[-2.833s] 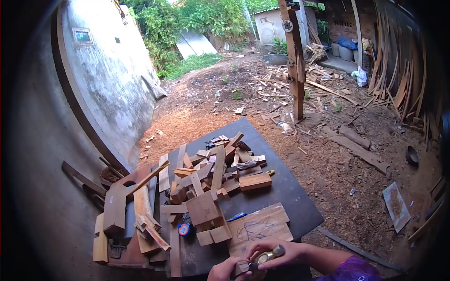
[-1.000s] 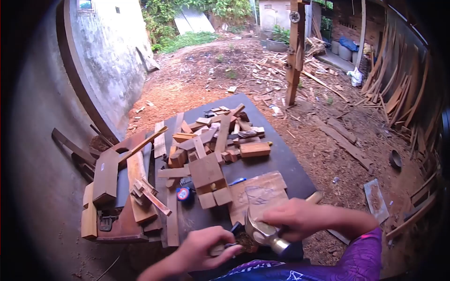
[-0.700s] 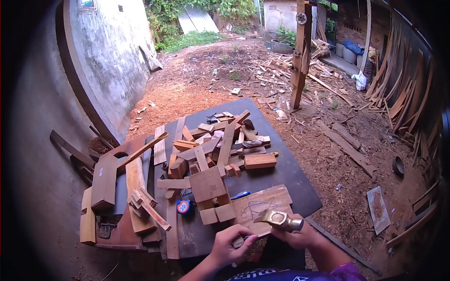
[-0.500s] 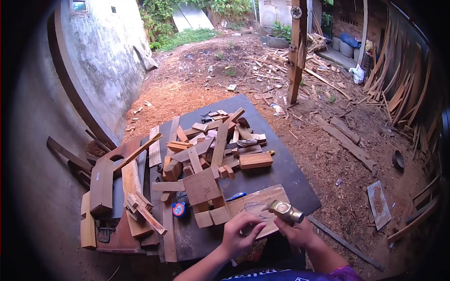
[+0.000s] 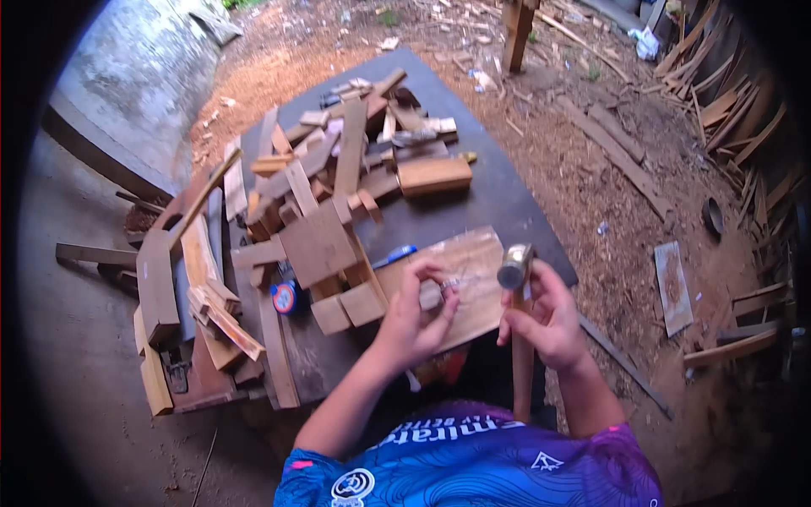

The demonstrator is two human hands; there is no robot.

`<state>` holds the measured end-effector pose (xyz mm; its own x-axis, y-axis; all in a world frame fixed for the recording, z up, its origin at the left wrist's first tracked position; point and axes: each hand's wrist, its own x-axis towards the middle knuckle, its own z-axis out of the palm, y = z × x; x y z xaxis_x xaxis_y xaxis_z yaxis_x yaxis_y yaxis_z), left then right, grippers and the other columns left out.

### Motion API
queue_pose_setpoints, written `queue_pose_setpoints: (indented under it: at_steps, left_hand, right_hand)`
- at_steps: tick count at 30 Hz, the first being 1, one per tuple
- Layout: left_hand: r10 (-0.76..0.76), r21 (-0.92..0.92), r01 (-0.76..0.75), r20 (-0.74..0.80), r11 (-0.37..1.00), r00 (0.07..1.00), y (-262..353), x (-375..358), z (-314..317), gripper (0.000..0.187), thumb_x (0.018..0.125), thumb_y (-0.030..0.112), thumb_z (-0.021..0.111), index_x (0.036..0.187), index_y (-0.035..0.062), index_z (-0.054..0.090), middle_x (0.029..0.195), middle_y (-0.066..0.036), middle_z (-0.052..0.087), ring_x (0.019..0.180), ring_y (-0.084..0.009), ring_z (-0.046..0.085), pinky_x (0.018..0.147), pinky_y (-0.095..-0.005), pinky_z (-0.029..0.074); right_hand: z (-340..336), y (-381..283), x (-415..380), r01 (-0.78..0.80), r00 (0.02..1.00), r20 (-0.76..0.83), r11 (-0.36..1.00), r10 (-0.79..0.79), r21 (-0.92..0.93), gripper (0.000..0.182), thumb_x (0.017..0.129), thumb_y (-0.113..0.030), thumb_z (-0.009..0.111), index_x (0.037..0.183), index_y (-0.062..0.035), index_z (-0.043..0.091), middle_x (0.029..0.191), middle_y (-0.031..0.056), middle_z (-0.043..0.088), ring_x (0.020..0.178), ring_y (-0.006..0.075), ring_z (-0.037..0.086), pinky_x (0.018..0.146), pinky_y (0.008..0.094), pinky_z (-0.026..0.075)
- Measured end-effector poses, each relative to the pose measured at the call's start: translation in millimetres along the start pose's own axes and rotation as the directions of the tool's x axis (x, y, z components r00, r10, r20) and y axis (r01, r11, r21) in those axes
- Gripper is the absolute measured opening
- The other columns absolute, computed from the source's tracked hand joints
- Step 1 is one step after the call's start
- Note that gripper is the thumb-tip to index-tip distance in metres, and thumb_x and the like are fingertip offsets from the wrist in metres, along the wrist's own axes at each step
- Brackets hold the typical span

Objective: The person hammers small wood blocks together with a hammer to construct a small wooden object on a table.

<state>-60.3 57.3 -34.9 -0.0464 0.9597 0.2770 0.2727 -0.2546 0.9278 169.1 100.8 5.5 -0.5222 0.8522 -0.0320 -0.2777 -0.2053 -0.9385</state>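
My right hand grips a hammer near its metal head, and the wooden handle points down toward my body. Curled over a wooden board at the table's near edge, my left hand has something small and shiny between thumb and fingers, too small to make out. The board has dark drawn lines on it, partly hidden by that hand. A blue pen-like tool lies beside the board. Left of my left hand are joined wooden blocks and a blue and red tape measure.
Wood offcuts are heaped on the dark table. A lower bench at left bears curved wood pieces and a clamp. A wooden post stands beyond the table. Long scraps lean at the right.
The view has tilted down, showing more of my shirt. The hammer has turned from lying sideways to head up, handle down. My left hand's fingers have spread a little wider.
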Motion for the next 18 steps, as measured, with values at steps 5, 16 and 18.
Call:
queue_pose_setpoints:
  at_steps: [5, 16, 18]
  left_hand:
    - [-0.183, -0.057, 0.191, 0.122, 0.980, 0.976, 10, 2, -17, 0.041, 0.097, 0.005, 0.075, 0.129, 0.0027, 0.049, 0.110, -0.012, 0.073, 0.112, -0.0216, 0.073, 0.094, -0.0349, 0.057]
    - [-0.261, 0.015, 0.261, 0.118, 0.965, 0.958, 20, 0, -17, 0.032, 0.097, 0.011, 0.078, 0.124, -0.0003, 0.067, 0.091, -0.005, 0.074, 0.085, -0.0084, 0.062, 0.079, -0.0287, 0.052]
    - [-0.258, 0.056, 0.254, 0.100, 0.966, 0.961, 19, -3, -16, 0.032, 0.096, 0.011, 0.079, 0.124, -0.0002, 0.067, 0.087, -0.004, 0.074, 0.080, -0.0084, 0.061, 0.075, -0.0287, 0.053]
  right_hand:
    - [-1, -20, 3, 0.208, 0.978, 0.016, 0.960, -0.208, -0.190, 0.072, 0.090, 0.004, 0.076, 0.149, 0.0057, 0.034, 0.129, 0.0189, 0.060, 0.082, 0.0219, 0.073, 0.065, 0.0326, 0.063]
    - [27, -56, 15, 0.515, 0.835, 0.405, 0.273, -0.372, -0.812, 0.056, 0.087, 0.002, 0.074, 0.140, 0.0002, 0.054, 0.116, 0.0245, 0.067, 0.093, 0.0445, 0.070, 0.078, 0.0489, 0.057]
    - [28, -56, 13, 0.536, 0.829, 0.443, 0.258, -0.342, -0.803, 0.058, 0.088, 0.004, 0.071, 0.142, 0.0006, 0.051, 0.115, 0.0245, 0.067, 0.097, 0.0462, 0.069, 0.082, 0.0508, 0.056]
